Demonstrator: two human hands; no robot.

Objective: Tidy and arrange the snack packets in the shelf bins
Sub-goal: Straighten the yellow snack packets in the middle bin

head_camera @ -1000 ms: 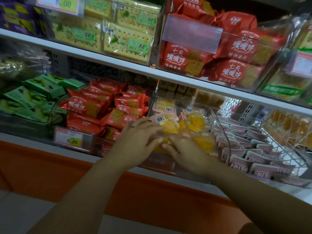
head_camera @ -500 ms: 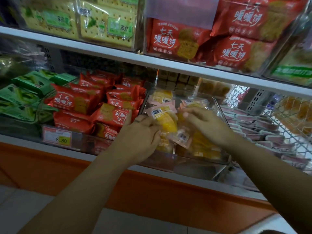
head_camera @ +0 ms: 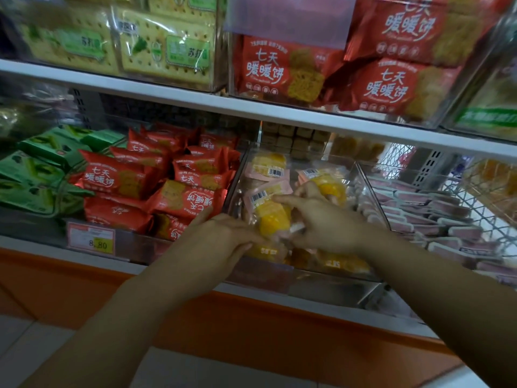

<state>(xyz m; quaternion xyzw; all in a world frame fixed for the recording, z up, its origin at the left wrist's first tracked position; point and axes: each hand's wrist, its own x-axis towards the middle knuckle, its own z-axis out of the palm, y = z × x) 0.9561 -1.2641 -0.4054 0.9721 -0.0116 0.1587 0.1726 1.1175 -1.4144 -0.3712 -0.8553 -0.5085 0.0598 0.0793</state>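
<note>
A clear bin (head_camera: 307, 285) on the lower shelf holds several yellow snack packets with pink ends and barcodes. One yellow packet (head_camera: 270, 215) stands tilted at the bin's front, between my hands. My left hand (head_camera: 221, 242) lies at its lower left, fingers stretched out and touching its bottom edge. My right hand (head_camera: 324, 224) is at its right side, with the index finger laid across the top and the other fingers curled at the packet's edge. More of these packets (head_camera: 268, 166) lie further back, and others are partly hidden under my hands.
Left of the bin are red biscuit packets (head_camera: 126, 177) with a price tag (head_camera: 91, 239), then green packets (head_camera: 36, 175). Pink-and-white packets (head_camera: 436, 217) fill the bin to the right. The upper shelf (head_camera: 251, 107) carries cracker packs (head_camera: 165, 49) and larger red packs (head_camera: 391, 88).
My right hand came down and left from the packets further back to the front packet. My left hand sank a little and its fingers straightened along the packet's bottom.
</note>
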